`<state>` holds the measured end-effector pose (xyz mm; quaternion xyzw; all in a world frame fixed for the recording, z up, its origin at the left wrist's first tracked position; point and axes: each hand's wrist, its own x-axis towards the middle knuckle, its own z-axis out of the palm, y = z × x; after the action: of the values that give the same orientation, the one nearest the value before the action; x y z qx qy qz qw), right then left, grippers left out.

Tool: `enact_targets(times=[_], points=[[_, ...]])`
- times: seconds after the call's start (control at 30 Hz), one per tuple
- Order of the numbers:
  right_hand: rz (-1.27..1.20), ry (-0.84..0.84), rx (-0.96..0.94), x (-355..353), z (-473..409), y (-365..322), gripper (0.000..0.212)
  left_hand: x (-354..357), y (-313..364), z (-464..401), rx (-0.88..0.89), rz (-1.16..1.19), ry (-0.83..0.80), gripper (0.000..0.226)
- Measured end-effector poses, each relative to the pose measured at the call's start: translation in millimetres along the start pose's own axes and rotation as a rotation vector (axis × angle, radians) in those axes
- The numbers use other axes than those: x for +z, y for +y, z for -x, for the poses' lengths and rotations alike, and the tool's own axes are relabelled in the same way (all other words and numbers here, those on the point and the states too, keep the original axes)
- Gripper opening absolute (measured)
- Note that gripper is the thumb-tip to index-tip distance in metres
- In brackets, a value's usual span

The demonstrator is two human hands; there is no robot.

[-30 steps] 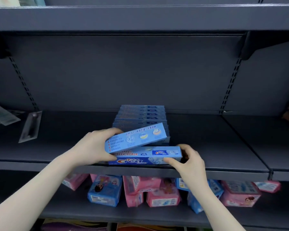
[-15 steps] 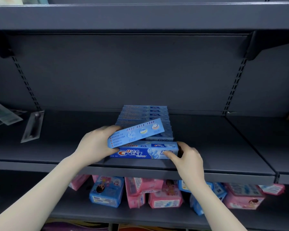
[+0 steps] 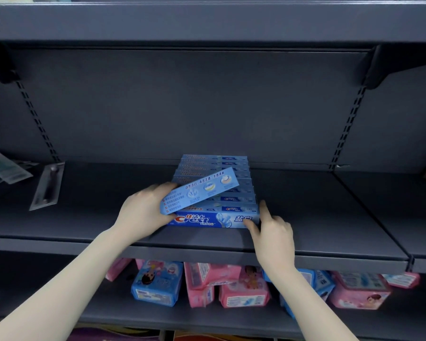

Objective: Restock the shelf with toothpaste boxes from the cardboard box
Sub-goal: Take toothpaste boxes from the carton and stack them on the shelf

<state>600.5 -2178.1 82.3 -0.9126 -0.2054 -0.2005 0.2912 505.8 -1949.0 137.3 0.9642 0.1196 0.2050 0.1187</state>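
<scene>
A row of several blue toothpaste boxes (image 3: 214, 166) lies on the dark grey shelf (image 3: 305, 217). The front box (image 3: 207, 219) stands on its long edge with its logo facing me. My right hand (image 3: 272, 232) pinches the right end of that front box between thumb and forefinger. My left hand (image 3: 145, 210) grips the left end of another toothpaste box (image 3: 202, 190), held tilted above the row with its back panel towards me. The cardboard box is not in view.
A flat packaged item (image 3: 47, 185) and clear packets (image 3: 3, 168) lie at the shelf's left. Pink and blue packs (image 3: 207, 284) fill the shelf below. Another shelf (image 3: 207, 20) hangs overhead. A bracket post (image 3: 344, 129) divides the bays on the right.
The front box was pushed back from the shelf's front edge against the row. My left hand lifted its tilted box up and further in.
</scene>
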Motion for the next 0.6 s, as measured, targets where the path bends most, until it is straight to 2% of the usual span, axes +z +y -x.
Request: enact_targets(times=[0.2, 0.37, 0.47, 0.6], points=[[-0.042, -0.009, 0.036, 0, 6, 0, 0.056, -1, 0, -1, 0.042, -0.013, -0.005, 0.047], [-0.101, -0.050, 0.045, 0, 10, 3, 0.061, -3, 2, 3, 0.115, -0.045, 0.056, 0.040], [-0.286, -0.090, 0.087, -8, 8, 6, 0.061, -4, 4, 4, 0.159, -0.088, 0.074, 0.036], [-0.471, 0.035, 0.070, -28, 2, 9, 0.049, -12, 9, 5, 0.210, -0.148, 0.089, 0.032]])
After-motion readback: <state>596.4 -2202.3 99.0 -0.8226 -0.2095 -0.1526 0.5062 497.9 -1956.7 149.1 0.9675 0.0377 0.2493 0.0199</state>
